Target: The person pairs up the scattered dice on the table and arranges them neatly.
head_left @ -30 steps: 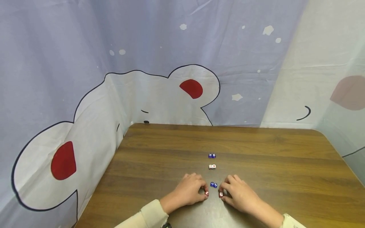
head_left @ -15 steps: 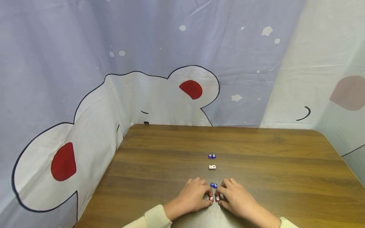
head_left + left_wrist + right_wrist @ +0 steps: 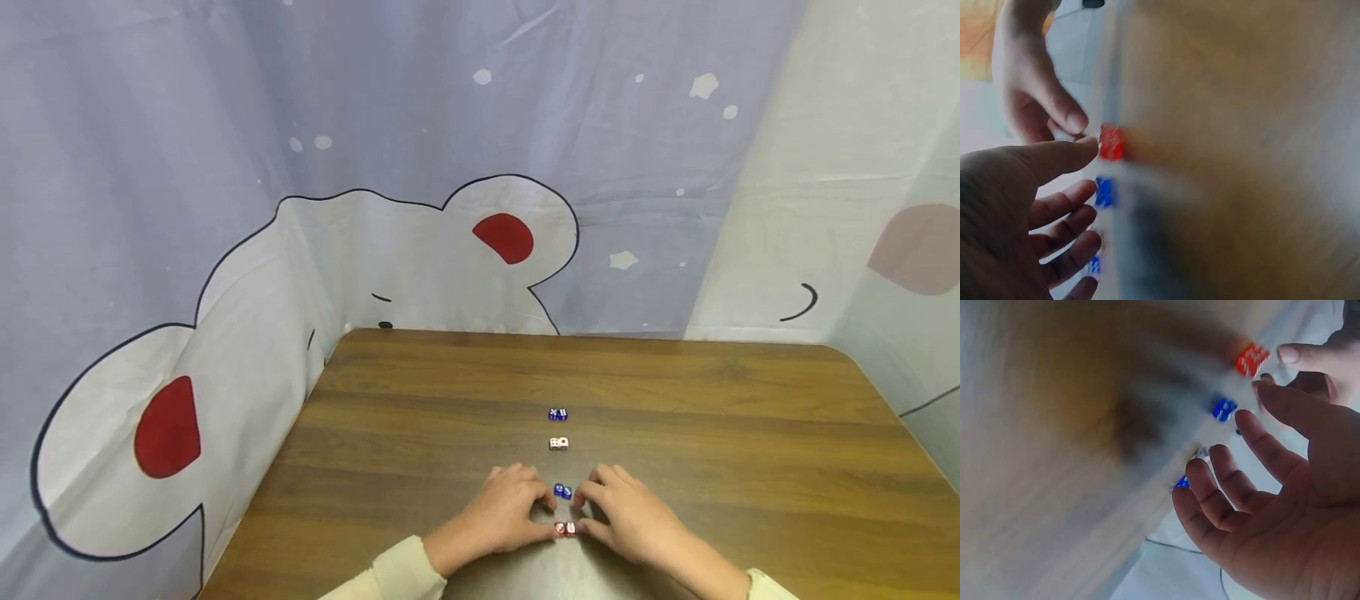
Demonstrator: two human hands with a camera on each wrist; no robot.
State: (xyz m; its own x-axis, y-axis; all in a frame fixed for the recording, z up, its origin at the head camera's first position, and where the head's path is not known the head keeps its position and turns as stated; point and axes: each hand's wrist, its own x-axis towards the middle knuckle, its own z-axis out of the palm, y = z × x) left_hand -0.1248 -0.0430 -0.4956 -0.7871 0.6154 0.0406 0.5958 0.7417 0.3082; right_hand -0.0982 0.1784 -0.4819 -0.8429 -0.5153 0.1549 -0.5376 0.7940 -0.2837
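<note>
Two red dice [image 3: 566,529] sit side by side on the wooden table, between my hands. My left hand [image 3: 504,510] is beside them, thumb tip close to or touching the left die; its fingers are spread from the thumb in the left wrist view. My right hand [image 3: 632,515] is on the other side, thumb near the right die and fingers loosely bent. Neither hand grips anything. Just beyond lies a pair of blue dice [image 3: 562,492], set slightly askew, between the fingertips of both hands.
Farther back on the wooden table [image 3: 420,392] are a pair of white dice [image 3: 558,444] and another pair of blue dice [image 3: 558,414], roughly in line with the near pairs. A printed curtain [image 3: 637,167] hangs behind the table's far edge.
Each hand brought a red die inward and slightly nearer until the two dice met side by side. The fingers have since let go of them and spread apart.
</note>
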